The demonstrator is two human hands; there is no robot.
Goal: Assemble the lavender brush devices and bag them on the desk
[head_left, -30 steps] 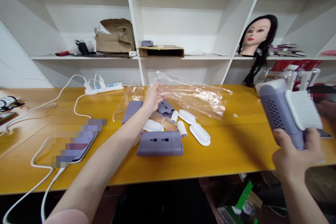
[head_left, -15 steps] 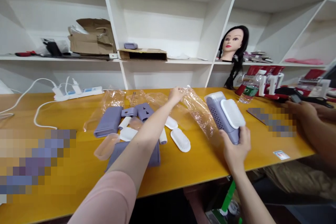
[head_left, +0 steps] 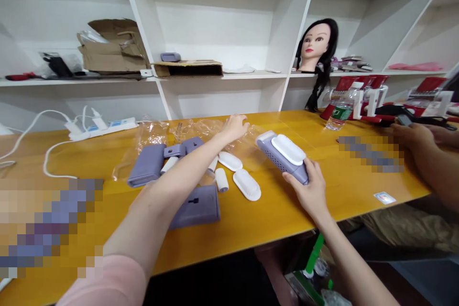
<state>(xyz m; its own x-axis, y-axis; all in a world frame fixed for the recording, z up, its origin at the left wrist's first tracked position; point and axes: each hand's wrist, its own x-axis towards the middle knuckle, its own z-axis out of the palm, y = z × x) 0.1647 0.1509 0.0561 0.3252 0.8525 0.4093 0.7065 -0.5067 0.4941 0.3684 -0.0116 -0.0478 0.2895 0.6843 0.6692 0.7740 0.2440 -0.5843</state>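
My right hand (head_left: pixel 311 186) is wrapped round the lower end of a lavender handheld device (head_left: pixel 278 158), which has rows of small holes along its side. A white oval tray-like piece (head_left: pixel 289 149) lies against its upper face. My left hand (head_left: pixel 234 126) is over crumpled clear plastic bags (head_left: pixel 206 129) at the back of the table, its fingers apart. Below my left forearm are a lavender case (head_left: pixel 199 205), a white roller (head_left: pixel 222 180) and white oval pieces (head_left: pixel 246 184). Another lavender case (head_left: pixel 147 165) lies left of the forearm.
A power strip (head_left: pixel 102 128) with white cables is at the back left. To the right are a water bottle (head_left: pixel 339 117), red-and-white devices (head_left: pixel 373 98) and another person's hand (head_left: pixel 416 136). A mannequin head (head_left: pixel 315 45) is on the white shelf (head_left: pixel 244 76).
My left hand has shifted slightly left and come away from the clear bag, which now lies bunched at the back. The lavender device in my right hand has moved left and tilted lower.
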